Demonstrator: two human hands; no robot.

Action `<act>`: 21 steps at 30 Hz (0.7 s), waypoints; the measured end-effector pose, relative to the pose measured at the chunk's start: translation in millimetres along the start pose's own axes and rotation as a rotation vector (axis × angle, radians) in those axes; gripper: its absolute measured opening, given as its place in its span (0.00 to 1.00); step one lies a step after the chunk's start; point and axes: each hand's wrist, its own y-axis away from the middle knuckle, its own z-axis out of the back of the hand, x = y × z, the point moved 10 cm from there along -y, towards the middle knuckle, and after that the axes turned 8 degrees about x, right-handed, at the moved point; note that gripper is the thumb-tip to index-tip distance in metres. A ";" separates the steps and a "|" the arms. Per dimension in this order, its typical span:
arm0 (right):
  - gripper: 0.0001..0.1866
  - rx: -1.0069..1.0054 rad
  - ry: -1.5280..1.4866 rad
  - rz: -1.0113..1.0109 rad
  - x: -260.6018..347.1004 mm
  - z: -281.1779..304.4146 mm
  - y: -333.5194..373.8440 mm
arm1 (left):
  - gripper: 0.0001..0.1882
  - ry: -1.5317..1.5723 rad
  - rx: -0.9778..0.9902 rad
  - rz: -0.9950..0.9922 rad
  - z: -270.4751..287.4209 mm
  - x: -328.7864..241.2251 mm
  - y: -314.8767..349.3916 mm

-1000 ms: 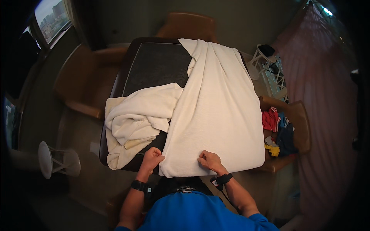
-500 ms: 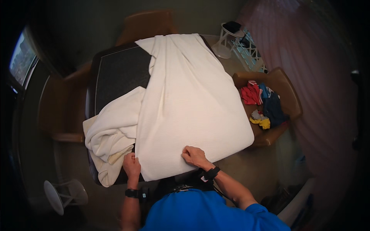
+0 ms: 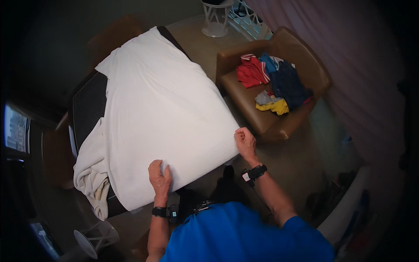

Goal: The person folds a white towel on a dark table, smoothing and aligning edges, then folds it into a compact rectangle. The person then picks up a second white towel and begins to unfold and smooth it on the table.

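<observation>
A large white blanket (image 3: pixel 152 105) lies spread over the dark table (image 3: pixel 89 105), its near edge draped over the table's front side. At the blanket's near right corner, my right hand (image 3: pixel 245 143) is closed, with curled fingertips against the cloth edge. My left hand (image 3: pixel 159 180) hovers at or just over the front edge; its thumb stands apart from the fingers and nothing shows between them. A bunched cream cloth (image 3: pixel 92 177) sits in folds at the table's left side, partly under the blanket's left edge or joined to it; I cannot tell which.
A brown armchair (image 3: pixel 244 102) stands right of the table, holding red shorts (image 3: pixel 252 72), dark blue clothing (image 3: pixel 288 85) and a yellow and grey garment (image 3: pixel 273 105). One white stool (image 3: pixel 214 26) is at the back, another (image 3: pixel 97 238) at the near left. A pinkish curtain (image 3: pixel 331 65) hangs at right.
My view has turned to the right. My right hand has gone to the blanket's right corner, and my left hand has left the bunched cloth for the front edge, its fingers opening.
</observation>
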 end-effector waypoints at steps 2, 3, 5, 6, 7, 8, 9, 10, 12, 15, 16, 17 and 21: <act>0.13 0.001 -0.081 -0.109 -54.6 24.6 -6.7 | 0.18 0.001 0.082 -0.022 -41.6 -28.3 -6.0; 0.15 0.052 -0.104 -0.177 -78.8 26.3 -7.7 | 0.18 -0.005 0.115 -0.047 -57.0 -43.1 -10.7; 0.18 0.158 -0.153 -0.315 -116.4 21.3 0.0 | 0.19 -0.061 0.179 -0.086 -78.6 -66.7 -15.6; 0.19 0.253 -0.256 -0.389 -125.0 9.9 7.2 | 0.20 -0.097 0.187 -0.082 -82.1 -71.8 -17.2; 0.20 0.346 -0.355 -0.461 -126.7 -1.4 16.3 | 0.20 -0.128 0.194 -0.079 -85.4 -76.8 -18.3; 0.22 0.440 -0.454 -0.531 -126.4 -15.5 25.9 | 0.20 -0.159 0.201 -0.075 -87.7 -79.6 -19.4; 0.25 0.442 -0.445 -0.537 -127.3 -18.0 25.2 | 0.20 -0.175 0.209 -0.075 -91.1 -81.3 -20.4; 0.24 0.458 -0.432 -0.552 -129.5 -16.7 27.2 | 0.20 -0.193 0.216 -0.076 -93.0 -80.7 -20.8; 0.22 0.491 -0.399 -0.576 -129.5 -13.6 28.6 | 0.21 -0.181 0.218 -0.098 -97.6 -85.0 -27.8; 0.17 0.516 -0.287 -0.576 -123.3 -8.2 16.4 | 0.22 -0.078 0.216 -0.164 -112.4 -112.8 -45.6; 0.16 0.533 -0.226 -0.548 -113.0 -4.0 4.4 | 0.22 -0.061 0.219 -0.194 -121.3 -123.7 -55.0; 0.13 0.504 -0.177 -0.513 -100.6 0.9 -4.5 | 0.23 -0.045 0.221 -0.223 -128.9 -132.8 -64.6; 0.13 0.536 0.097 -0.272 -70.9 -3.1 -52.6 | 0.27 -0.035 0.280 -0.264 -166.1 -156.1 -100.4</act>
